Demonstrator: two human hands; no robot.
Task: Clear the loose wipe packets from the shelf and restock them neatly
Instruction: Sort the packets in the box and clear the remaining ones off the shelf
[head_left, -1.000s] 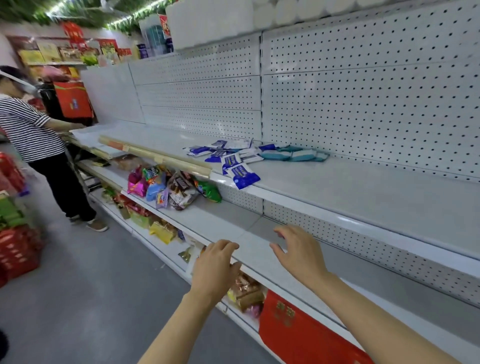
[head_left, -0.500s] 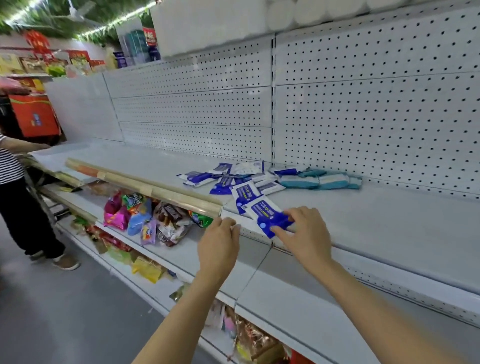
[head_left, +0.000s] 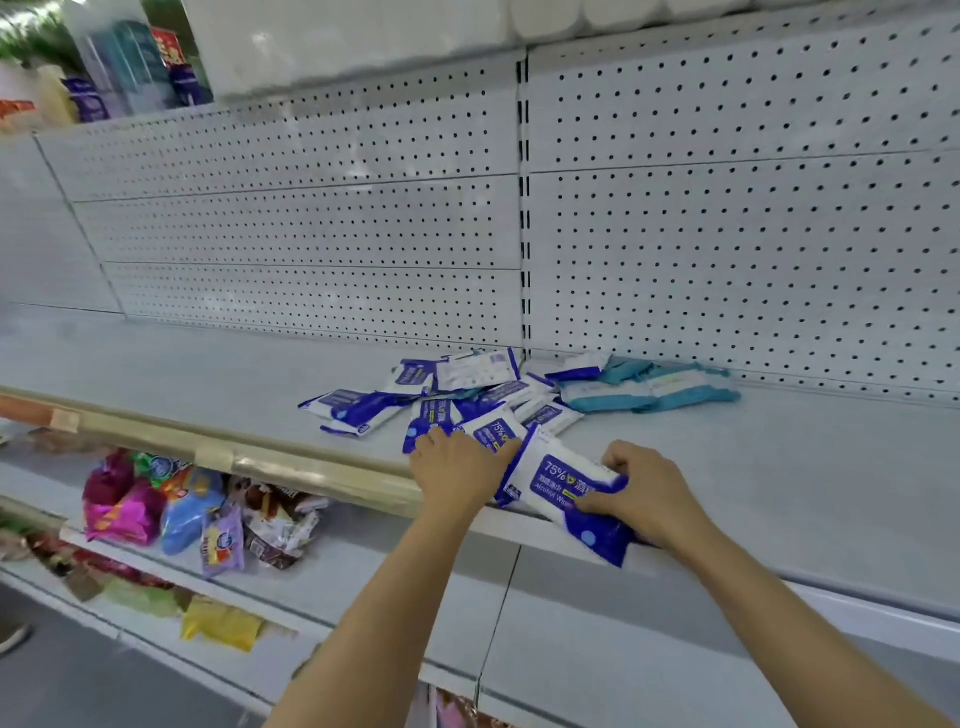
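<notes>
Blue-and-white plastic wipe packet (head_left: 563, 491), printed "75%", is hanging over the grey metal shelf (head_left: 779, 499) edge at lower centre, the right hand (head_left: 641, 493) pinching it. The left hand (head_left: 457, 467) is lying flat-fingered on the loose blue-and-white packets (head_left: 447, 405) left of it, with teal packets (head_left: 649, 387) lying behind.

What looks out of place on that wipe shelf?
The blue-and-white wipe packets lie in a jumbled, overlapping heap at mixed angles, with teal packets mixed in at the back. One alcohol wipe packet, gripped by the right hand, overhangs the shelf edge.
</notes>
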